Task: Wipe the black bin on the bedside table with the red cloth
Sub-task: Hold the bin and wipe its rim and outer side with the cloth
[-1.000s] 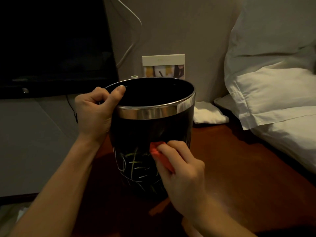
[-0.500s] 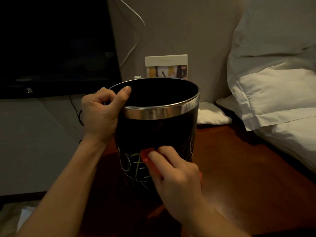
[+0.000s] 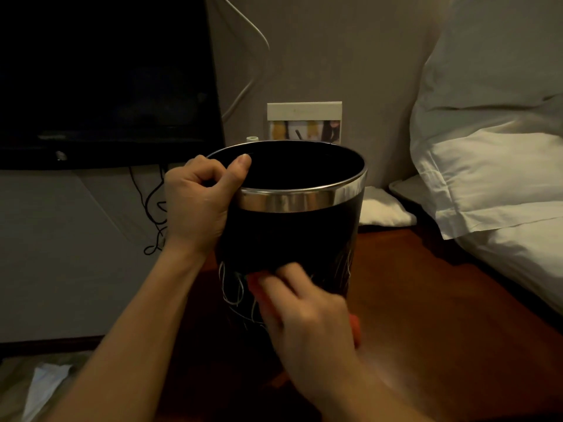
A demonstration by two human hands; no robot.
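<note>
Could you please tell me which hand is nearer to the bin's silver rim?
Left. The left hand grips the silver rim itself; the right hand presses the red cloth lower on the bin's wall.

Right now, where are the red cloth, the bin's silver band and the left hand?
red cloth [image 3: 255, 287]: head view, exposed upper edge.
silver band [image 3: 301, 201]: head view, front.
left hand [image 3: 196, 205]: head view, back of hand.

Two bare forearms in shot — no sleeves, no watch, no bracelet, no gloves. The left hand [image 3: 199, 205] shows a short, plain thumbnail and no rings. The right hand [image 3: 307, 324] is smeared by motion blur — its fingers [image 3: 281, 280] look bare too.
</note>
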